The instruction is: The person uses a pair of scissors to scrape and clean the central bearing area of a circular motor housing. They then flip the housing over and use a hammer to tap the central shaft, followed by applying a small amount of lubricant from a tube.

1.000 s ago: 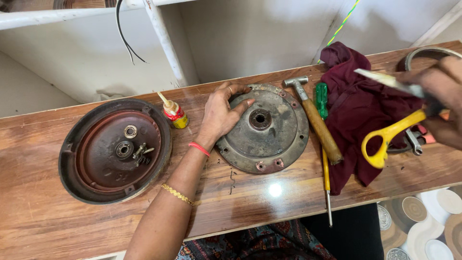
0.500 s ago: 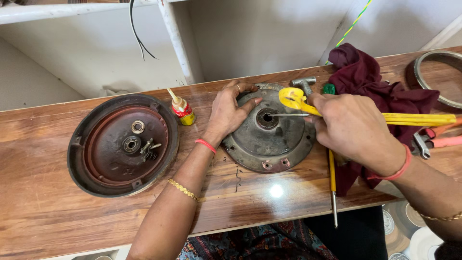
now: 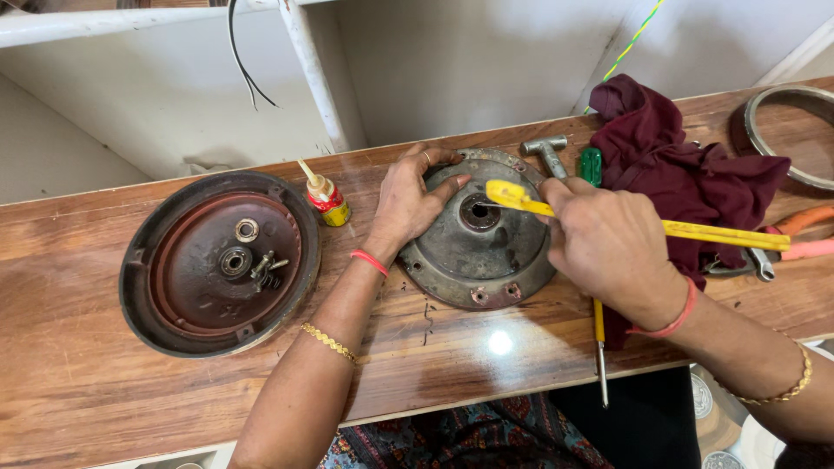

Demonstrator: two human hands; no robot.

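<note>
A round grey metal cover with a centre hole lies on the wooden bench. My left hand rests on its upper left rim, fingers spread and pressing down. My right hand is over the cover's right side, closed on yellow-handled scissors. One yellow end of the scissors reaches over the centre hole; the other sticks out to the right over a maroon cloth. My right hand hides the blades.
A dark red-brown round cover with loose small parts inside lies to the left. A small red and yellow bottle stands between the covers. A hammer, green screwdriver handle, thin screwdriver, metal ring and orange plier handles lie at right.
My right hand has carried the scissors from the far right, over the cloth, leftward onto the grey cover. My left hand has stayed on the cover's rim.
</note>
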